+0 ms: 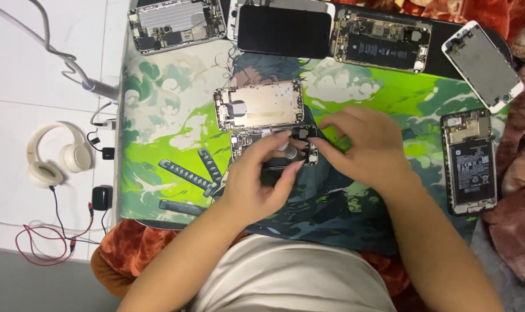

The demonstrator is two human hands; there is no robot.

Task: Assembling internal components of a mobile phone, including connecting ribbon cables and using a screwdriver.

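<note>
While the right hand lay open, steadying the opened phone at frame centre, the left hand pinched a small grey tool upright over it.

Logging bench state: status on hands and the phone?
Left hand pinching a small silvery tool over the opened phone. Right hand steadying its right end. Gold back shell lies just above, touching.

One head-worn camera looks almost straight down from close above the desk. The wearer's torso fills the frame at six o'clock, the desk's far edge runs at twelve o'clock, and white floor shows at nine o'clock.
</note>
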